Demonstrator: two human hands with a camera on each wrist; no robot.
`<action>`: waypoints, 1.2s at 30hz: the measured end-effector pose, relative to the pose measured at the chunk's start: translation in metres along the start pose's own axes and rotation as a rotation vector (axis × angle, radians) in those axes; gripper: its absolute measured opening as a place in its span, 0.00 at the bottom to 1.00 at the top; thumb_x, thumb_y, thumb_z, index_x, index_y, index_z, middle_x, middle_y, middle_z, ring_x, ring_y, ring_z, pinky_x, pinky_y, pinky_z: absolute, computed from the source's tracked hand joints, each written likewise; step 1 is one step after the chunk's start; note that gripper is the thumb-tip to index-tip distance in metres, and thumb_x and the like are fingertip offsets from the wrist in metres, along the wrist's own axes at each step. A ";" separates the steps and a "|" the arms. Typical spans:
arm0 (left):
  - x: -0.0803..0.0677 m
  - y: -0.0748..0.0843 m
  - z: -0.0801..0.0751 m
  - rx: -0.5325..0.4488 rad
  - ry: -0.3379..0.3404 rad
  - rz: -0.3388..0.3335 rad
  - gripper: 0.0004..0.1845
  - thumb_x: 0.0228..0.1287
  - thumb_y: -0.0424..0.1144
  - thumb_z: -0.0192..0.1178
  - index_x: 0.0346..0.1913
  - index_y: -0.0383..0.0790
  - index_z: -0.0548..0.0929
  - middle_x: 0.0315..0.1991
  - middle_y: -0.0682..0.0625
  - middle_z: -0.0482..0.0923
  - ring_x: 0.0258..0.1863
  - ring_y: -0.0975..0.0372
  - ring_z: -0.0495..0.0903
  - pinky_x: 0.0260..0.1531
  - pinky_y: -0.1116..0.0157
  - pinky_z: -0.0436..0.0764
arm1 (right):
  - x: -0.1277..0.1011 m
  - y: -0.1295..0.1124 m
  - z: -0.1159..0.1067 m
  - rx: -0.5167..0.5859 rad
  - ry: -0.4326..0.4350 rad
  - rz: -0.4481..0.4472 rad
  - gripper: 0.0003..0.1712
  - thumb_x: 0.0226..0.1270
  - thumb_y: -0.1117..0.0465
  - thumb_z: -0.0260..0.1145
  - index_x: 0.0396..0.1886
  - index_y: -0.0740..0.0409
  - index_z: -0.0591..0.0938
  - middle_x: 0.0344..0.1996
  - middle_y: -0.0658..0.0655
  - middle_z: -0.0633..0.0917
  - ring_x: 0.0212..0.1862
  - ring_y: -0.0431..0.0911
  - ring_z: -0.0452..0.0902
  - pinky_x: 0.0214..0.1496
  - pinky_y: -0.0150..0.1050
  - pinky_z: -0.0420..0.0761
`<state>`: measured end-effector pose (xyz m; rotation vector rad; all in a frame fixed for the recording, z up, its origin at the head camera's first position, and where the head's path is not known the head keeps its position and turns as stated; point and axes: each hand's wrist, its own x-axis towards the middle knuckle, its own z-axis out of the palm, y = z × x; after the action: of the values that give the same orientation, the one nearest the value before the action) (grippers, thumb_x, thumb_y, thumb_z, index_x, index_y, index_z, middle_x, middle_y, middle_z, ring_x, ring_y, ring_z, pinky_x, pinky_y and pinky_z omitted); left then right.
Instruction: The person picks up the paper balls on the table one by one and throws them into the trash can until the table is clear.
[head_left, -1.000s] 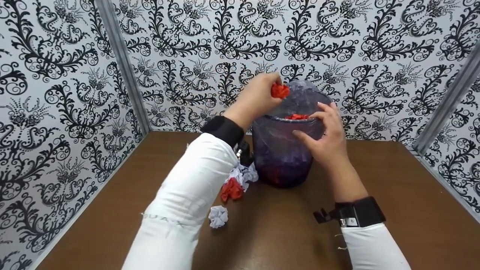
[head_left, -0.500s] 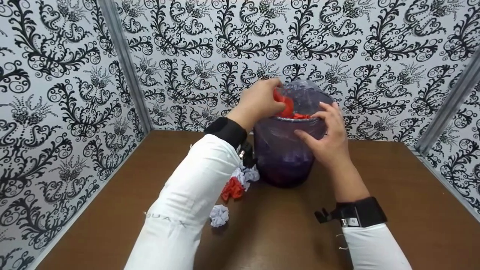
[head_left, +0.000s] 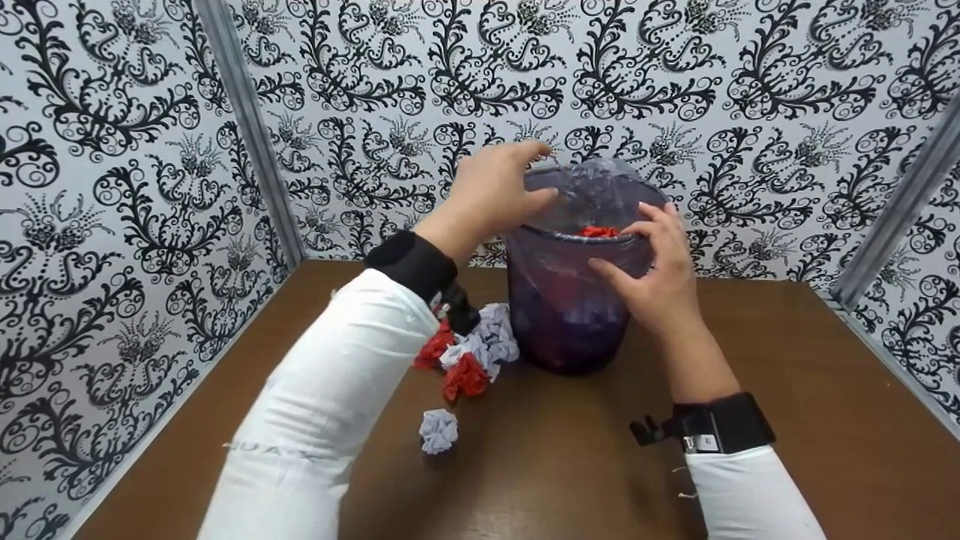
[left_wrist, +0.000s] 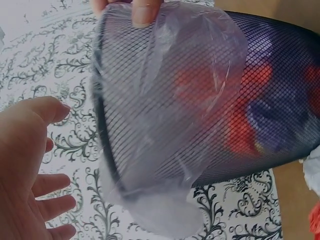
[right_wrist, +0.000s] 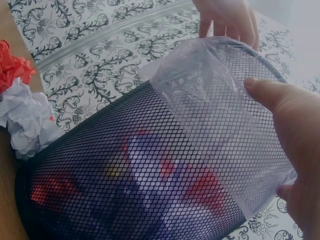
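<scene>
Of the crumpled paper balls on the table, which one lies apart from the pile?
The white paper ball lies alone, nearest the camera. The other red and white balls are bunched together beside the mesh bin.

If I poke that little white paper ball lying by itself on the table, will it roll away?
The white paper ball would probably skid or tumble a short way, not roll far: it looks crumpled and lumpy, not smooth. It likely weighs almost nothing, since it is only scrunched paper. It would probably squash under a finger, as its folds look loose.
</scene>
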<state>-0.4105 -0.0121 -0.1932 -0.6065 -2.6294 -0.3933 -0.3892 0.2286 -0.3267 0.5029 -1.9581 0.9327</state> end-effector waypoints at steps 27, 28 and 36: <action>-0.113 -0.070 0.024 -0.070 -0.062 0.131 0.27 0.56 0.59 0.66 0.57 0.56 0.77 0.52 0.58 0.75 0.51 0.62 0.74 0.53 0.56 0.76 | 0.000 0.000 -0.002 -0.009 -0.031 0.052 0.31 0.44 0.43 0.80 0.44 0.50 0.78 0.68 0.50 0.70 0.76 0.43 0.46 0.77 0.46 0.41; -0.118 -0.072 0.029 -0.060 -0.079 0.136 0.27 0.55 0.58 0.67 0.58 0.55 0.77 0.52 0.58 0.76 0.51 0.62 0.74 0.53 0.56 0.76 | 0.000 0.000 -0.002 -0.010 -0.034 0.055 0.31 0.44 0.43 0.80 0.44 0.50 0.78 0.68 0.50 0.70 0.76 0.43 0.46 0.77 0.47 0.41; -0.163 -0.085 0.067 -0.052 -0.298 0.117 0.29 0.49 0.61 0.69 0.56 0.60 0.77 0.48 0.60 0.77 0.44 0.62 0.77 0.44 0.56 0.78 | 0.000 0.001 -0.002 -0.013 -0.036 0.059 0.31 0.44 0.42 0.80 0.44 0.50 0.78 0.68 0.50 0.70 0.76 0.49 0.47 0.77 0.48 0.42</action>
<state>-0.3387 -0.1193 -0.3401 -0.8933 -2.8517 -0.3601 -0.3889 0.2303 -0.3263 0.4595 -2.0196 0.9536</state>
